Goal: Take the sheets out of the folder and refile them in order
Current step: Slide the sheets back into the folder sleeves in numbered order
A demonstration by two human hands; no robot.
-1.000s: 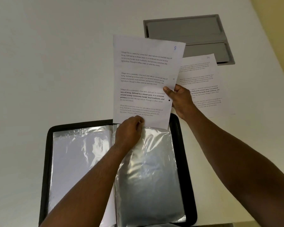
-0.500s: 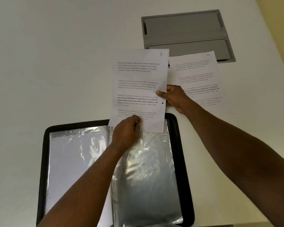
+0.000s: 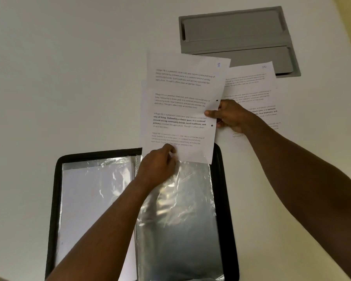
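1. You are holding one printed sheet (image 3: 182,106) with both hands above the far edge of the open folder (image 3: 225,199).
2. Your left hand (image 3: 157,169) is pinching the sheet's near edge, thumb on the printed face, fingers curled beneath.
3. Your right hand (image 3: 230,115) is gripping the sheet's right edge, between the two punched holes, thumb on top and fingers behind the paper.
4. The sheet is facing you, tilted slightly, and is carrying a handwritten number in its upper right corner; the digit is reading as a 9, though not sharply.
5. The sheet's near edge is overlapping the top of the folder's right-hand plastic sleeve (image 3: 180,220); whether it is inside that sleeve cannot be determined.
6. The folder is lying open on the white table (image 3: 59,78), black border showing, with another clear sleeve (image 3: 93,199) on its left half.
7. A second sheet (image 3: 253,90), marked 10, is lying flat on the table under your right hand, partly covered by the held sheet.
8. A grey recessed panel (image 3: 235,29) is sitting in the table beyond both sheets.
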